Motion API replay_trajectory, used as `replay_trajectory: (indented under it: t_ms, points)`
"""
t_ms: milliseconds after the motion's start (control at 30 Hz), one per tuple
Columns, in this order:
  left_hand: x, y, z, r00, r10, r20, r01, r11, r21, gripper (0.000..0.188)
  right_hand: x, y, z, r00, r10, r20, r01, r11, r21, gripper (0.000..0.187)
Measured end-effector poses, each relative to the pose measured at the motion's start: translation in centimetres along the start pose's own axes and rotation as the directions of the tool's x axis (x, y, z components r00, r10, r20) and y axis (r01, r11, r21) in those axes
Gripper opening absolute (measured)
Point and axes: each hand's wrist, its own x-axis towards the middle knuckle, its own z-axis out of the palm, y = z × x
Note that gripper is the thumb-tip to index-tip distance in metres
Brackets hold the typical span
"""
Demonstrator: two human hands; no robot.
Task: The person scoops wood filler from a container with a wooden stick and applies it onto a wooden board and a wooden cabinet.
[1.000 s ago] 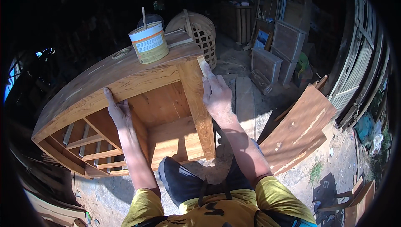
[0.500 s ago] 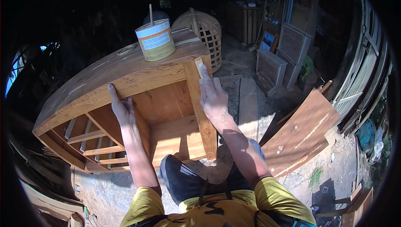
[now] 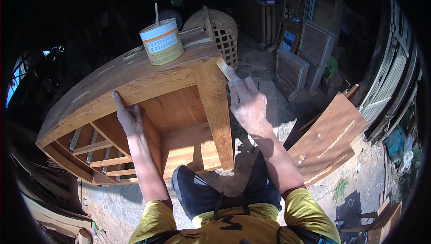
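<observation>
A wooden cabinet (image 3: 166,80) with an open compartment and drawer runners lies in front of me. My left hand (image 3: 129,117) is wrapped around its front rail, thumb on the face and fingers behind. In my right hand (image 3: 249,104) is a small pale flat spreader (image 3: 222,67), its tip at the upper right corner of the cabinet, by the end post (image 3: 212,104). A white and yellow tin (image 3: 162,46) with a stick (image 3: 156,14) standing in it rests on the cabinet top. The tin's lid (image 3: 133,53) lies left of it.
Behind the cabinet stands a woven basket (image 3: 225,42). On the ground at my right leans a wooden panel (image 3: 330,138) with pale filler streaks. Drawers (image 3: 292,69) are farther back, and long strips (image 3: 381,77) line the right side.
My right hand has moved right, off the face of the end post to the cabinet's outer corner, taking the spreader along. My left hand keeps its hold on the rail.
</observation>
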Motion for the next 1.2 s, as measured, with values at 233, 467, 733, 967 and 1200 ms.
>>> replay_trajectory:
  t_ms: [233,467,733,967,1200]
  points:
    - [-0.3,-0.1,0.4,0.999,-0.004,0.033,0.004,1.000,-0.005,0.058,-1.0,0.4,1.6,0.997,0.071,0.006,-0.071,0.997,0.026,0.059]
    - [0.0,-0.3,0.4,0.999,0.013,0.030,-0.013,1.000,-0.015,0.057,-0.7,-0.3,2.1,0.999,0.033,-0.023,-0.029,0.989,0.142,0.062]
    - [0.0,-0.3,0.3,1.000,0.013,0.025,-0.013,1.000,-0.009,0.059,-1.2,-2.6,4.2,0.997,0.016,-0.073,-0.002,0.983,0.185,0.054]
    - [-0.4,-0.2,0.7,1.000,0.010,0.026,-0.010,1.000,-0.019,0.059,-2.0,-2.5,6.4,0.995,-0.032,-0.090,0.042,0.993,0.109,0.053]
    - [-0.2,-0.2,0.5,1.000,0.012,0.015,-0.011,1.000,-0.020,0.060,-1.1,-1.9,4.9,0.993,-0.032,-0.113,0.041,0.996,0.076,0.056]
